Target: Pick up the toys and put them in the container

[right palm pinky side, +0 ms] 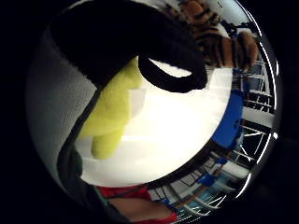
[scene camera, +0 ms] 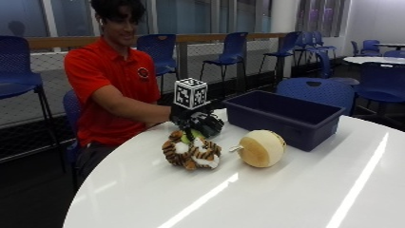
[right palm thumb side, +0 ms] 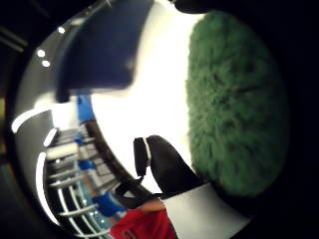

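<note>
The tiger toy (scene camera: 192, 153) lies at centre-left of the outside view on the white table (scene camera: 253, 199), with a cream round plush (scene camera: 261, 148) just right of it. Behind the tiger, the gloved right hand (scene camera: 199, 123) curls round a green-and-yellow plush (scene camera: 185, 138) — green fur crowds the thumb-side palm view. Lift it clear of the tiger, then carry it right, over the blue container's (scene camera: 284, 118) near wall — well inside before releasing.

No readable text, labels, brands, numbers or signs anywhere.
</note>
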`<state>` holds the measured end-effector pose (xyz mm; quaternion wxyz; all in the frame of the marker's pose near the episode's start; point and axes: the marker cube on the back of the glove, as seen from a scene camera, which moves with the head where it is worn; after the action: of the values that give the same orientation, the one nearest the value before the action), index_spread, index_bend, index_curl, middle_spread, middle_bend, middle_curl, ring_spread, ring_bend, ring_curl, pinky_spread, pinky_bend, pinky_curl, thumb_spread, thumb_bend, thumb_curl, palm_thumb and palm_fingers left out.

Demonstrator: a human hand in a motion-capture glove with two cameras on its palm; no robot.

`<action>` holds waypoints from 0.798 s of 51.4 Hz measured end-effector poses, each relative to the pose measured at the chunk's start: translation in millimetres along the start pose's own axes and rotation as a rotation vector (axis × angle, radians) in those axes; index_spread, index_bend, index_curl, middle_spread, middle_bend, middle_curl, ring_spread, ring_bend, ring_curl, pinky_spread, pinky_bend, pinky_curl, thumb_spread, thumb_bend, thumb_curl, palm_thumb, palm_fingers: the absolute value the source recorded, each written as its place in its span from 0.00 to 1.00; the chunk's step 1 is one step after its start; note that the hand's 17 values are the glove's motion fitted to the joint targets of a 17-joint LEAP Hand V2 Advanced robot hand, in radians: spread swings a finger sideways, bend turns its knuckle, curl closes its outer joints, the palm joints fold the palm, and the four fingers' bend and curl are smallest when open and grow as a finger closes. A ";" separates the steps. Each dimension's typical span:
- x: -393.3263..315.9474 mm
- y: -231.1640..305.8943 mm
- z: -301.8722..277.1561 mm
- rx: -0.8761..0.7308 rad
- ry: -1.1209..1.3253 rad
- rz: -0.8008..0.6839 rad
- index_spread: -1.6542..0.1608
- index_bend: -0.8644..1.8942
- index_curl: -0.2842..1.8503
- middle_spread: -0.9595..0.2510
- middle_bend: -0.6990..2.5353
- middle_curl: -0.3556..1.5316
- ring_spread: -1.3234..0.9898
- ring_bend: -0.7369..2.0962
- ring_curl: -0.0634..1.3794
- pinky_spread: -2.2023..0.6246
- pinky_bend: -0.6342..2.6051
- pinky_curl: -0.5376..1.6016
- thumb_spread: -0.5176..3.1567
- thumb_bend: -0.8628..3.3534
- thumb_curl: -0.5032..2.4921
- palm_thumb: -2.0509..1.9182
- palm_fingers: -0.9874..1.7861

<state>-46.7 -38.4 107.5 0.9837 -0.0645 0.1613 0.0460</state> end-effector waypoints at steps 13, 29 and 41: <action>17.9 -6.5 5.3 0.075 -0.106 -0.065 0.68 0.38 0.25 0.65 0.31 0.32 0.52 0.46 0.21 0.74 0.49 0.42 0.45 0.21 0.25 0.53 0.48; 12.6 -23.5 -21.2 0.099 -0.087 -0.116 0.68 0.43 0.29 0.49 0.41 0.41 0.37 0.61 0.35 0.65 0.49 0.45 0.41 0.28 0.34 0.69 0.71; -26.2 -71.9 -128.2 0.169 -0.101 -0.130 0.67 0.48 0.35 0.45 0.45 0.48 0.35 0.64 0.41 0.64 0.49 0.47 0.33 0.29 0.39 0.70 0.70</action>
<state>-103.4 -129.3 3.6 0.9934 0.0105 0.1103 -0.0284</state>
